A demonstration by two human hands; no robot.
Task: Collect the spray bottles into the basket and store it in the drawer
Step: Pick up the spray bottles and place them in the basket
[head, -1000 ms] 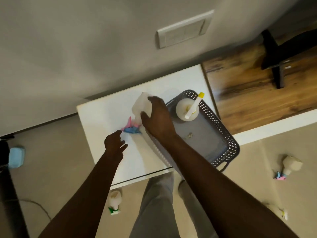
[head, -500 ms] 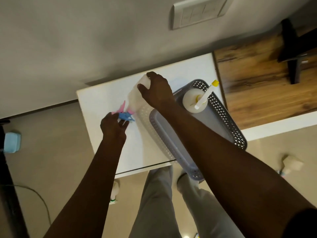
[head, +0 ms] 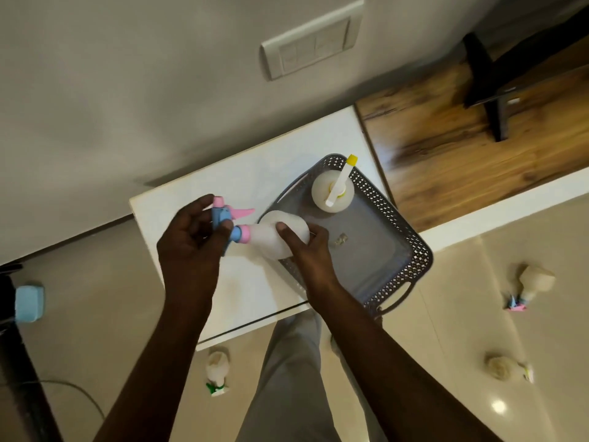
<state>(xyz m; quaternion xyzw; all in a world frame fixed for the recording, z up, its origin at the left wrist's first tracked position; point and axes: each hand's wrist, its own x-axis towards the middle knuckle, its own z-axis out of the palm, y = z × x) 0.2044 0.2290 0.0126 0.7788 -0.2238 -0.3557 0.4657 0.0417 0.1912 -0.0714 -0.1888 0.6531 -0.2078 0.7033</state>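
A white spray bottle with a pink and blue nozzle (head: 271, 236) hangs sideways over the white cabinet top (head: 255, 173), at the left rim of the grey perforated basket (head: 411, 250). My left hand (head: 191, 247) grips its blue nozzle head. My right hand (head: 306, 250) wraps the bottle's body. Inside the basket stands a white bottle with a yellow nozzle (head: 333, 193). On the floor lie a green-nozzled bottle (head: 217, 371), a pink-nozzled bottle (head: 532, 282) and another pale bottle (head: 506, 368).
A wall with a switch plate (head: 312, 43) rises behind the cabinet. A wooden surface (head: 478, 122) with a black stand (head: 490, 81) lies to the right. A light blue object (head: 28, 303) and a cable sit at the far left. My legs stand below the cabinet's front edge.
The pink and blue bottle has been lifted off the cabinet top and turned sideways. My left hand has closed on its nozzle; my right hand has shifted to its body.
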